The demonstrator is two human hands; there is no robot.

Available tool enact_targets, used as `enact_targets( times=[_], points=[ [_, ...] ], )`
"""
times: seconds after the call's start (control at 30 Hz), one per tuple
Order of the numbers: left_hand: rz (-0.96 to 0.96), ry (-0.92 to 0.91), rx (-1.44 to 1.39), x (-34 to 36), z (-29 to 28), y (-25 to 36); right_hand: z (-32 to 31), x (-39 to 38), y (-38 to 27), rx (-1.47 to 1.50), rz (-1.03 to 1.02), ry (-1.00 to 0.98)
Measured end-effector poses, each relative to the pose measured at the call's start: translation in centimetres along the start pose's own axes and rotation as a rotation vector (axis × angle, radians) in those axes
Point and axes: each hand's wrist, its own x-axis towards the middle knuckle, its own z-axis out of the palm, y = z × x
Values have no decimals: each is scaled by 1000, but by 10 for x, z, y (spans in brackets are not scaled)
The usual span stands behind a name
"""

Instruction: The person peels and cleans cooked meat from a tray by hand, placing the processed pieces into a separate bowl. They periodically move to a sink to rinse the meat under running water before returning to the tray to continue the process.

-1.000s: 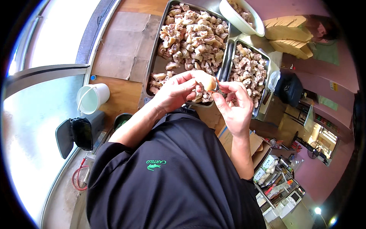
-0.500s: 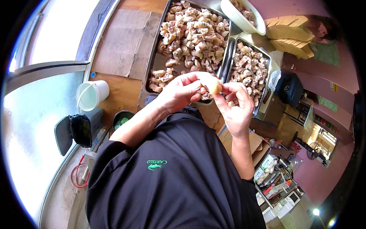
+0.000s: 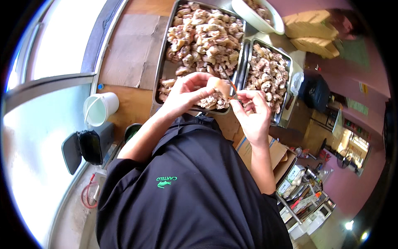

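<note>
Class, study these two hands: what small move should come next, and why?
Probably a light pull by the right hand at the near edge of the pale meat piece: the left hand grips that piece and can steady it, while the right hand's thumb and finger come together close beside it. Whether they pinch anything is too small to tell.

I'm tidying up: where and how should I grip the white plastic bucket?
On the white plastic bucket, probably the middle of its thin curved white handle, coming from the left: it arcs along that side of the open mouth.
</note>
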Motion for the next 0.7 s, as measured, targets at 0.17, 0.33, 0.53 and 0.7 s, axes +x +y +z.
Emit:
enact_targets(
  times=[0.17,0.33,0.53,0.7],
  points=[
    [-4,245,665,33,-19,-42,-9,-26,63,40,233,42],
    [-74,107,994,64,29,-76,-28,-80,159,64,420,-49],
    [57,-72,1207,116,134,-143,-89,-134,228,-10,642,-159],
    [14,-198,1352,153,196,-224,-137,-156,275,35,698,-157]
  ],
)
